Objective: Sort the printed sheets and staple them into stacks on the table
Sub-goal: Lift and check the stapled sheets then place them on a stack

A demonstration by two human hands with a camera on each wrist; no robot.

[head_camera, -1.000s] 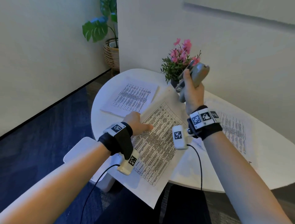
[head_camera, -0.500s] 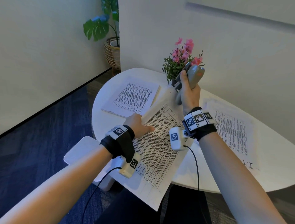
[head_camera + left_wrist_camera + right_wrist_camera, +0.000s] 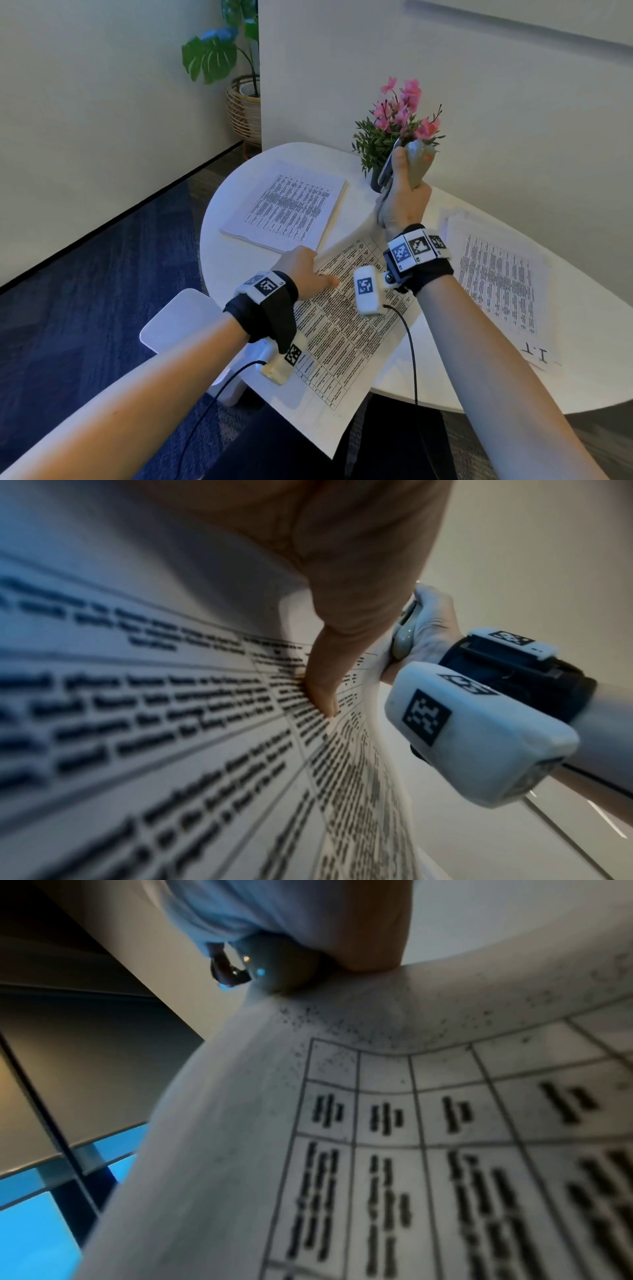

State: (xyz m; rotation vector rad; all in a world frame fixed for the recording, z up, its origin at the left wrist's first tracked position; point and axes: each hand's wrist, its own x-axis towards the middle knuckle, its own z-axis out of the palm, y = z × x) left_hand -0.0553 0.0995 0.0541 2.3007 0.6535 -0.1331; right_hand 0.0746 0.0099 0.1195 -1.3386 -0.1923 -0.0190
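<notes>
Starting at the left: one pile of printed sheets (image 3: 287, 209) lying flat on the round white table (image 3: 226, 260), well apart from both hands. Next, left hand (image 3: 301, 270) resting on the middle stack (image 3: 342, 325), fingers fairly straight, thumb (image 3: 322, 693) pressed onto the print, nothing gripped. Long axis of this stack running diagonally, near end hanging over the table edge toward the body, far corner pointing up and right toward the flower pot (image 3: 375, 178). At that far corner, right hand (image 3: 406, 202) wrapped around a grey stapler (image 3: 416, 164), held nearly upright, paper corner lifted and curved up into it, as seen in the right wrist view (image 3: 274, 972). So, right hand nearer to the corner to be fastened, left hand nearer to the stack's middle, serving as anchor. Probably the squeeze comes next, with need to keep the sheets aligned below. Farthest right, a third pile (image 3: 496, 274) flat on the table, just beside the right forearm.

Hard to judge: whether the staple is already driven, how many sheets sit in the stapler mouth, both hidden by the right hand. Left fingertips hidden behind the hand in the head view.
</notes>
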